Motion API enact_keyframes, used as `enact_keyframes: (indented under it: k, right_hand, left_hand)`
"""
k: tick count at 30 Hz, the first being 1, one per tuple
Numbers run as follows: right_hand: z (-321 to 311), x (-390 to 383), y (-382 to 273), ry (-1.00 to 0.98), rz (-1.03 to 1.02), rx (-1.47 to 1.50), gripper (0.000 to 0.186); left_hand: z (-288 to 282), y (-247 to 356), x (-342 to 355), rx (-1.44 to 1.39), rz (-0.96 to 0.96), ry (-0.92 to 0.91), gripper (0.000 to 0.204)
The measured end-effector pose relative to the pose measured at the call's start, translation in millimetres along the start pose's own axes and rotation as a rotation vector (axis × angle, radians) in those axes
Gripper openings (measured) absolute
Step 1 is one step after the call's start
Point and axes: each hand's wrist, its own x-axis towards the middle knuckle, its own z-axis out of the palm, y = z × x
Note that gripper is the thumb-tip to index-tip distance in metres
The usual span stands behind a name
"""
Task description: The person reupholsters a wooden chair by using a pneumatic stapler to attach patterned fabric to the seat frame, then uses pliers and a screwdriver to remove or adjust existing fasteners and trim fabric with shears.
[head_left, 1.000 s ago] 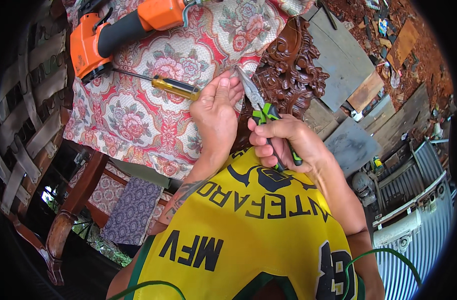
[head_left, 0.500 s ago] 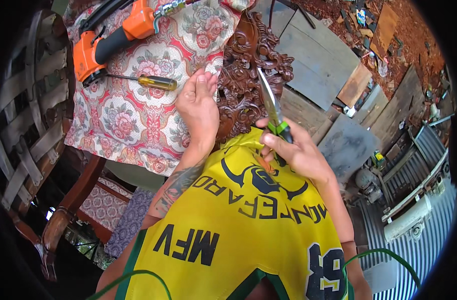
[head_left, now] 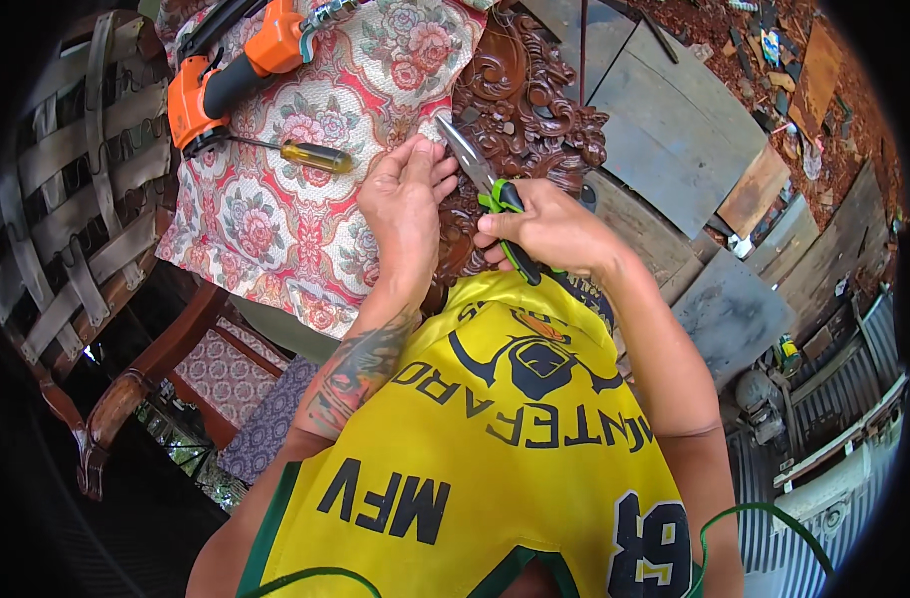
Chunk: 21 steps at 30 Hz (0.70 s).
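Note:
My right hand [head_left: 541, 228] is wrapped round the green-and-black handles of long-nose pliers [head_left: 466, 151], whose jaws point up-left to the edge of a floral fabric piece [head_left: 243, 224], just beside my left fingertips. My left hand [head_left: 403, 194] is closed in a pinch at that fabric edge; what is between its fingertips is too small to make out. Beneath the edge runs glossy carved dark wood [head_left: 524, 85]. A yellow-handled screwdriver [head_left: 316, 156] lies on the fabric left of my hand, its tip at an orange pneumatic stapler [head_left: 238, 85].
A wooden chair frame with woven straps [head_left: 86, 229] stands at left, with patterned cushions [head_left: 216, 384] below. Flat boards [head_left: 674, 130], scraps on red soil [head_left: 813, 80] and corrugated metal sheets [head_left: 853, 458] lie at right. My yellow shirt [head_left: 485, 448] fills the lower middle.
The pliers dipped back from the fabric half a second ago; now my right hand has raised them again, jaws back at the edge by my left fingertips. The view has shifted slightly.

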Motion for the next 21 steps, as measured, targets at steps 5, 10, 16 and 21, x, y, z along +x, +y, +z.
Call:
enact_keyframes:
  k: [5,10,16,21]
  right_hand:
    - [-19,11,-21,-0.138,0.099,-0.063,0.02]
    - [-35,18,-36,-0.206,0.165,-0.154,0.028]
    - [-36,19,-50,-0.187,0.199,-0.148,0.033]
    - [-46,27,-50,-0.235,0.224,-0.133,0.04]
  left_hand:
    - [4,3,3,0.073,-0.041,-0.006,0.038]
    - [12,5,4,0.029,-0.053,0.029,0.041]
    - [17,4,5,-0.073,-0.078,0.082,0.039]
    - [22,2,8,-0.118,-0.081,0.115,0.038]
